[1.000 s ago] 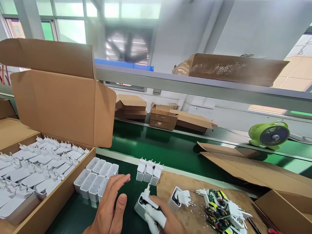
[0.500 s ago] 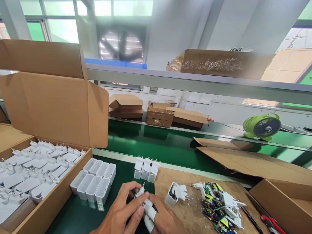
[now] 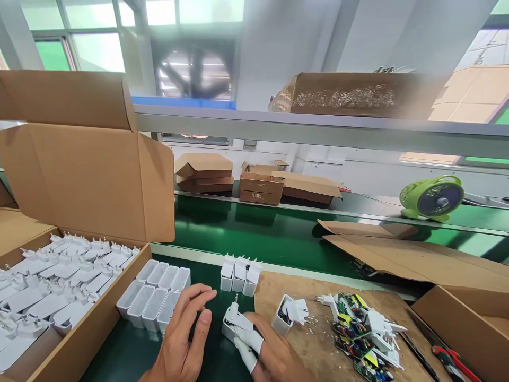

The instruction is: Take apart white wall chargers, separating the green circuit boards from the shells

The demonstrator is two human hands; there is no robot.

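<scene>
My right hand (image 3: 274,345), with white covers on its thumb and a finger, grips a white plug adapter (image 3: 230,324) over the green mat; its pin points up. To the left, my left hand (image 3: 185,331) is raised with its fingers apart and nothing in them. It partly hides the front of a block of open white plastic cases (image 3: 145,300). Behind the held adapter stand several white cases with plug parts in them (image 3: 238,273). On the brown board (image 3: 310,358), another white case (image 3: 281,315) leans, with a plug part and wires at its mouth.
An open carton (image 3: 66,345) full of white adapters stands at left. Circuit boards with plug parts (image 3: 358,334) lie heaped on the board, beside a black pen-like tool (image 3: 417,354) and red-handled pliers (image 3: 453,363). A cardboard box (image 3: 465,323) and green fan (image 3: 433,197) are at right.
My left hand has let go of the adapter and moved left, its fingers opening. My right hand keeps the adapter, now more fully in view. The camera view has shifted slightly.
</scene>
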